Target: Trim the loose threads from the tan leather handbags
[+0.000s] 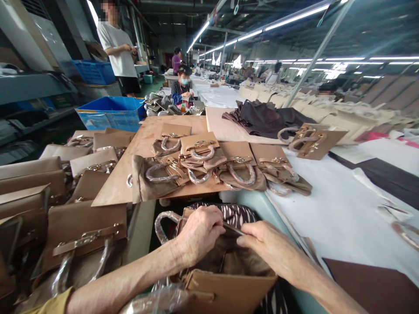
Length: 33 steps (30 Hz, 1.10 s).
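Note:
A tan handbag (234, 285) rests in my lap with its mouth open and its brown lining showing. My left hand (203, 233) is closed on the far rim of the bag, fingers curled over the edge. To its right, my right hand (262, 240) pinches the same rim between thumb and fingers. One plastic-wrapped handle (163, 226) sticks up left of my left hand. Another wrapped handle (157, 301) lies at the near side, below my left forearm. Patterned dark cloth (235, 213) shows behind the bag.
Several finished-looking tan handbags (199, 152) lie on the brown board (114, 183) ahead. More handbags (88, 240) are piled at my left. Dark material (262, 117) and a single handbag (316, 141) sit on the white table (327, 196). A blue crate (111, 115) and several people stand or sit beyond.

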### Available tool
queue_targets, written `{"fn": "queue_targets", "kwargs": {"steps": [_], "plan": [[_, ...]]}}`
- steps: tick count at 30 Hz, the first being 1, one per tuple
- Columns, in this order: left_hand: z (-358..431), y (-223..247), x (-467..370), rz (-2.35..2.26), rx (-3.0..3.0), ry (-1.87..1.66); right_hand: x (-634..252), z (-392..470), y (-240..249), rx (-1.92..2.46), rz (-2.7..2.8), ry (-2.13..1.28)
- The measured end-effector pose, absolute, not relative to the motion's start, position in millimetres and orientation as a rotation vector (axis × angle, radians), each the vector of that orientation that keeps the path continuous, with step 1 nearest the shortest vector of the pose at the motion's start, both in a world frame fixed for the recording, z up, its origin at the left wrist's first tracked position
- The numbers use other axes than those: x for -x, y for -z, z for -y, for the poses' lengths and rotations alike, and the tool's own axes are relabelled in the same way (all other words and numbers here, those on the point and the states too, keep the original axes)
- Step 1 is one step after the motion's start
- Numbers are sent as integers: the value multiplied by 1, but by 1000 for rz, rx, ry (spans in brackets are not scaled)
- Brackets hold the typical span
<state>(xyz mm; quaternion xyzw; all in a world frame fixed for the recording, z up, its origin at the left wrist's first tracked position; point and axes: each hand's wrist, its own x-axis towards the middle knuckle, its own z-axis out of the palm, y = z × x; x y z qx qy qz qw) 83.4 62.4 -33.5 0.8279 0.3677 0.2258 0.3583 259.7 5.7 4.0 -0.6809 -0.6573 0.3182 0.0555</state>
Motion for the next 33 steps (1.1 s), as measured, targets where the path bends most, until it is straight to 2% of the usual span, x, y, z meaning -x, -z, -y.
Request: {"fn": "queue_targets", "kwargs": {"steps": [10, 33], "plan": [[-66, 28, -89, -1100, -1998, -511, -260, -7, -1, 2056, 2046, -917], [-67, 33, -88, -1045, -2294, -460, -262, -6, 2, 2021, 2045, -887]]}}
